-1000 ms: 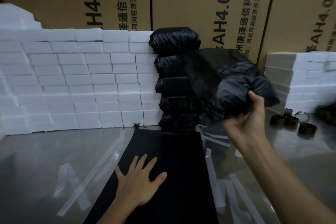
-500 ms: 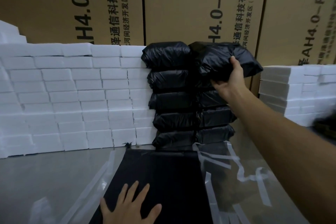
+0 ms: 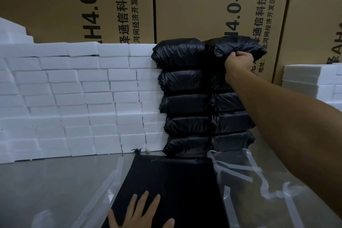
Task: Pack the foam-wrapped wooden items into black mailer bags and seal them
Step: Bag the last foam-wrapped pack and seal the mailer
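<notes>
Lying crosswise atop the right-hand column of sealed bags, the packed black mailer bag (image 3: 238, 47) is pinched at its near face by the outstretched right hand (image 3: 237, 62), while the left hand (image 3: 142, 213) presses flat, fingers spread, on the empty mailer bags (image 3: 175, 181) below.

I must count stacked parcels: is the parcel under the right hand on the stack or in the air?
On the stack: the parcel tops the right column; the right hand grips it.
</notes>
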Motion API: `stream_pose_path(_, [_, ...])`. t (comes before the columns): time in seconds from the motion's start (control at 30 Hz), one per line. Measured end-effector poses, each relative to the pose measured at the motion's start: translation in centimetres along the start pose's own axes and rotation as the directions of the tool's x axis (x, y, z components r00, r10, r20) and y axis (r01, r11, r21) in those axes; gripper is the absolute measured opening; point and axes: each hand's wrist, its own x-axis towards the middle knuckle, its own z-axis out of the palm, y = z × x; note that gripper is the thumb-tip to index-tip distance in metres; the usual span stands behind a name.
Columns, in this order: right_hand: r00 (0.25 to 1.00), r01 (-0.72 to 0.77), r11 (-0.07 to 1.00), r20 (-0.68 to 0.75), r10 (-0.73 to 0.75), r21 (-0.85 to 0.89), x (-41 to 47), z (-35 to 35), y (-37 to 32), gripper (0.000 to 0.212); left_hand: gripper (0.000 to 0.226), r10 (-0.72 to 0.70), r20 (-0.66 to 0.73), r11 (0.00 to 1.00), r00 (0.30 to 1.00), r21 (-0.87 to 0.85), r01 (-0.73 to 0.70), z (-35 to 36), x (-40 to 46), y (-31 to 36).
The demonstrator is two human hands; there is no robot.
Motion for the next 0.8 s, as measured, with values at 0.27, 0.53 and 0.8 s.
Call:
stream_pose_path(0.27, [0.820, 0.490, 0.725, 0.537, -0.196, -0.484, -0.4, -0.8, 2.5, 0.075, 0.083, 0.008, 0.040, 1.000, 0.999, -0.015, -0.007, -0.9, -0.1, 0.2])
stream_pose_path(0.53, [0.632, 0.519, 0.697, 0.771, 0.077, -0.495, -7.1, -8.2, 2.1, 0.030, 0.088, -0.077, -0.051, 0.994, 0.996, -0.083, 0.073, -2.2, -1.9, 0.6])
stream_pose_path(0.8, [0.611, 0.558, 0.319, 0.639, 0.467, -0.767, -20.4, -19.6, 14.9, 0.072, 0.083, -0.102, -0.099, 0.991, 0.990, -0.100, 0.092, -3.4, -3.1, 0.1])
